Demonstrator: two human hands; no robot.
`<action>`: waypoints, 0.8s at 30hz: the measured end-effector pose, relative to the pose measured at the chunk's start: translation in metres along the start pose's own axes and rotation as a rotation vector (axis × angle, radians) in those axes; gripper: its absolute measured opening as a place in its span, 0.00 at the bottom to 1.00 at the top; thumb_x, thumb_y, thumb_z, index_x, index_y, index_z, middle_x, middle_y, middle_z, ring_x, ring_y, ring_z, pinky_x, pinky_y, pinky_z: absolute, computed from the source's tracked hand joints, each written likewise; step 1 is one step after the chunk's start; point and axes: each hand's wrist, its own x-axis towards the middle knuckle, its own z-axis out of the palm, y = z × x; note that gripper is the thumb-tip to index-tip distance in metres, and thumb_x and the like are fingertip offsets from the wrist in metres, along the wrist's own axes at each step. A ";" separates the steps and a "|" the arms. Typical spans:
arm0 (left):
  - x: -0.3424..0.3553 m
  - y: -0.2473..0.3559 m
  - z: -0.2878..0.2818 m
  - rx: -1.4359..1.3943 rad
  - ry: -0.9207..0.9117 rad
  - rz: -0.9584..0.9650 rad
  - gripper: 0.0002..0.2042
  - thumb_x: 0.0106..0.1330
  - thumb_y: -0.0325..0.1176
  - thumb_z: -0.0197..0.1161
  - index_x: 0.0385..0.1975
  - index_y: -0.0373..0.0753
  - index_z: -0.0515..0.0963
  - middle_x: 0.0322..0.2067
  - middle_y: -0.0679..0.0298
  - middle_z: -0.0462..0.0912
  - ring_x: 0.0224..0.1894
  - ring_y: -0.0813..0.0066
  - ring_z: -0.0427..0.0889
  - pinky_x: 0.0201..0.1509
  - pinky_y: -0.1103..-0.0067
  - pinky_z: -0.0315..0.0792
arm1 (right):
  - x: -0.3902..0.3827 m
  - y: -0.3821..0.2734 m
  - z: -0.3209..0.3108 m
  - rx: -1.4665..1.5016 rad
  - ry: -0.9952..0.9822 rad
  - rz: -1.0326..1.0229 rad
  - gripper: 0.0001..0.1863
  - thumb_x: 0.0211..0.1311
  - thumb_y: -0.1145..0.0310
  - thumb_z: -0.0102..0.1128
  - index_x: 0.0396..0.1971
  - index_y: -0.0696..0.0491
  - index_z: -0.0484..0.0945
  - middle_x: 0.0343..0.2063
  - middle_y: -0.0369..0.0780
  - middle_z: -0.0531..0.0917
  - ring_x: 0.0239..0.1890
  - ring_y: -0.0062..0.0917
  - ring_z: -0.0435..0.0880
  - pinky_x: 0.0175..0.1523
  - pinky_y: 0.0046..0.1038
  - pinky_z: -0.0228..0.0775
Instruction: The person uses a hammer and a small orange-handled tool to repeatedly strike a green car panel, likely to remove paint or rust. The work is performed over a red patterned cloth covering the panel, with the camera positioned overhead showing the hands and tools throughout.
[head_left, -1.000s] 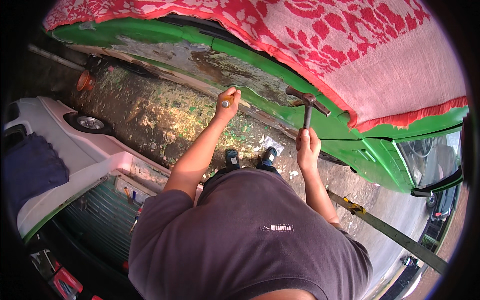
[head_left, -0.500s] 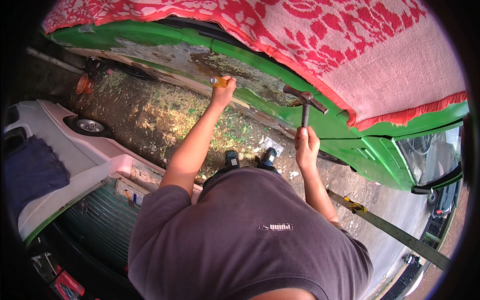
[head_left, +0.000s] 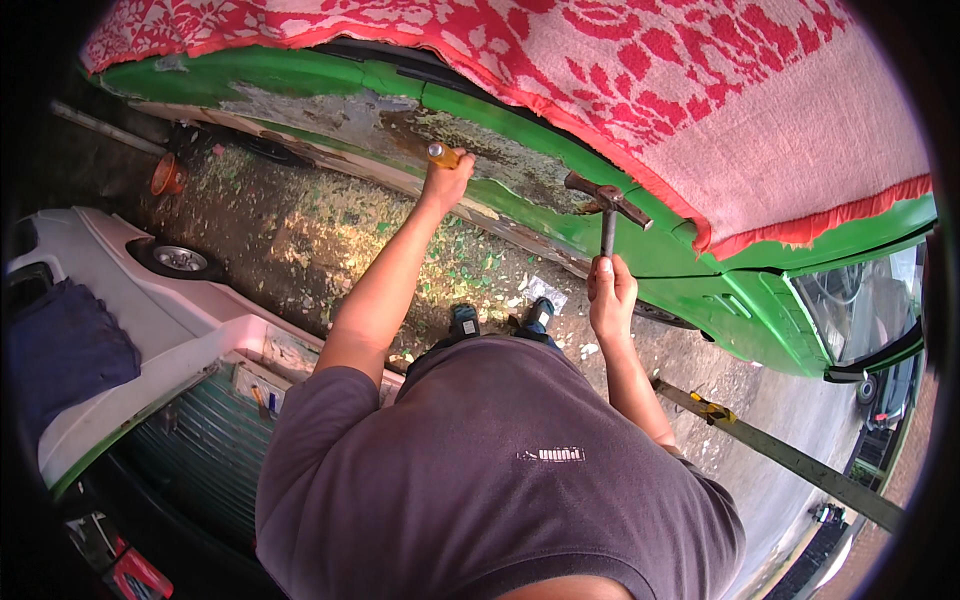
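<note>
My left hand (head_left: 447,185) is closed around a yellow-handled tool (head_left: 441,154) with a metal cap on its butt. Its working end is hidden behind my hand, against or close to the side of a green vehicle (head_left: 570,232). Paint is stripped there, leaving a grey and rusty-brown patch (head_left: 470,135). In my right hand (head_left: 612,295) a hammer (head_left: 609,222) is gripped by its handle, head upward. The hammer head hangs near the green panel, to the right of the tool and apart from it.
A red and pink patterned cloth (head_left: 640,90) covers the vehicle's top. Paint flakes litter the ground (head_left: 330,230) around my feet. Behind me at left stands a pale pink and grey vehicle (head_left: 150,300) with a dark cloth (head_left: 70,340). A metal bar (head_left: 790,457) extends at right; an orange cone-like object (head_left: 168,174) lies far left.
The butt of the yellow-handled tool has tilted slightly up and to the right as my left wrist turned. My right hand and the hammer have barely shifted.
</note>
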 end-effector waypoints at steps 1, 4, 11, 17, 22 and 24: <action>0.000 -0.001 -0.001 0.014 0.008 -0.016 0.10 0.66 0.31 0.57 0.23 0.39 0.67 0.20 0.72 0.67 0.23 0.84 0.66 0.27 0.83 0.59 | 0.000 -0.001 0.001 0.008 -0.002 0.001 0.18 0.75 0.58 0.45 0.25 0.53 0.68 0.16 0.28 0.65 0.17 0.11 0.59 0.21 0.18 0.49; -0.001 0.009 0.004 0.042 0.005 -0.042 0.10 0.66 0.31 0.57 0.23 0.38 0.68 0.20 0.72 0.67 0.23 0.84 0.66 0.26 0.83 0.59 | 0.000 0.001 0.000 0.007 0.005 0.011 0.18 0.75 0.58 0.45 0.25 0.53 0.68 0.16 0.28 0.65 0.17 0.11 0.59 0.21 0.18 0.49; 0.012 -0.019 -0.002 0.136 -0.006 0.056 0.10 0.64 0.34 0.59 0.23 0.37 0.71 0.19 0.68 0.72 0.23 0.77 0.72 0.29 0.76 0.65 | 0.006 -0.004 0.008 0.018 -0.050 0.049 0.17 0.74 0.59 0.46 0.28 0.55 0.70 0.17 0.28 0.66 0.17 0.10 0.59 0.21 0.18 0.50; 0.000 0.008 0.013 0.477 -0.023 0.061 0.13 0.63 0.40 0.60 0.30 0.33 0.75 0.24 0.56 0.80 0.31 0.61 0.81 0.38 0.69 0.72 | 0.024 -0.084 0.021 -0.066 -0.090 -0.103 0.15 0.72 0.63 0.49 0.44 0.61 0.76 0.19 0.33 0.72 0.21 0.15 0.67 0.27 0.22 0.61; -0.019 0.036 0.038 0.603 -0.029 0.047 0.13 0.63 0.40 0.60 0.32 0.34 0.77 0.25 0.54 0.81 0.30 0.60 0.81 0.38 0.68 0.72 | 0.027 -0.084 0.033 -0.533 -0.127 -0.284 0.16 0.70 0.64 0.53 0.49 0.59 0.76 0.20 0.47 0.78 0.22 0.30 0.80 0.32 0.31 0.70; -0.019 0.037 0.033 0.527 -0.039 0.048 0.12 0.63 0.39 0.58 0.32 0.34 0.77 0.26 0.54 0.81 0.31 0.58 0.81 0.37 0.67 0.72 | 0.033 -0.092 0.035 -0.518 -0.164 -0.210 0.16 0.69 0.64 0.54 0.49 0.60 0.76 0.19 0.50 0.78 0.22 0.36 0.81 0.31 0.32 0.70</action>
